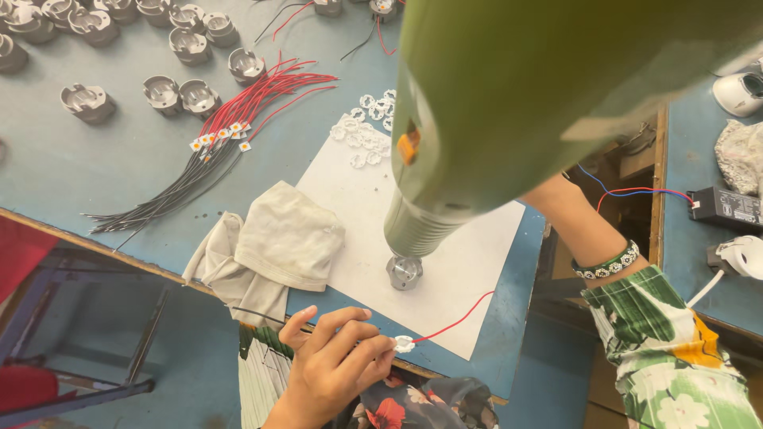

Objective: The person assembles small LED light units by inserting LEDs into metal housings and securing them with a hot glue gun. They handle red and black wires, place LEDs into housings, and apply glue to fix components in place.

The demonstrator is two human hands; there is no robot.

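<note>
A big green electric screwdriver fills the upper middle of the head view. Its ribbed nose points down onto a small metal housing standing on a white paper sheet. My right forearm, with a beaded bracelet, runs up behind the tool. My right hand is mostly hidden by the tool and seems to grip it. My left hand, at the table's near edge, pinches a small white LED disc with a red wire trailing right.
Several metal housings lie at the back left. Beside them is a bundle of red and black wires. A crumpled cloth lies left of the paper, white rings behind it. A second table with a black adapter stands right.
</note>
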